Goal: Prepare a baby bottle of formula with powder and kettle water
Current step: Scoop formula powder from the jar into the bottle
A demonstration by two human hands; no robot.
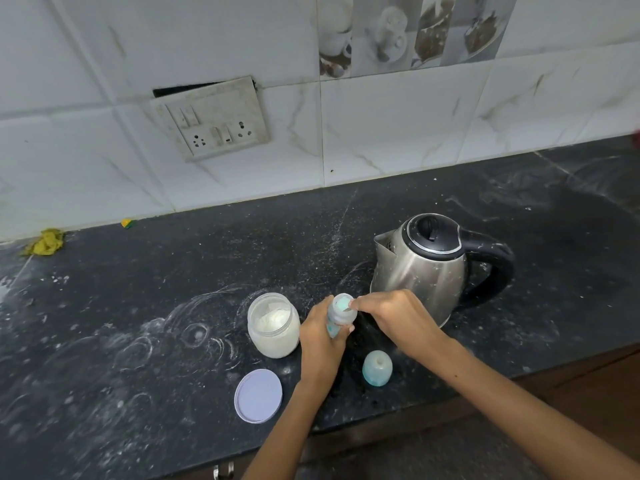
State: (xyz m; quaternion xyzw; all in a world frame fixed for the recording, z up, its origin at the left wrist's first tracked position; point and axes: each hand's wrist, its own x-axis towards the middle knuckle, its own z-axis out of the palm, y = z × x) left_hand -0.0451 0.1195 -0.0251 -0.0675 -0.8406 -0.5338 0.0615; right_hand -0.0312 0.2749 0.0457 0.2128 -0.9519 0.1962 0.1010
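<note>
My left hand (320,336) grips the small clear baby bottle (341,315) around its body and holds it upright on the black counter. My right hand (391,315) pinches a thin spoon (347,309) whose tip sits in the bottle's open mouth. An open jar of white powder (273,323) stands just left of the bottle. The jar's lilac lid (258,395) lies flat near the counter's front edge. The bottle's bluish cap with the teat (377,368) stands below my right hand. A steel kettle (429,268) with a black handle stands behind my hands, lid closed.
The black counter (173,289) is dusted with white powder smears. A yellow cloth (46,241) lies at the far left by the tiled wall. A switch and socket plate (211,119) is on the wall. The counter's front edge runs below my forearms.
</note>
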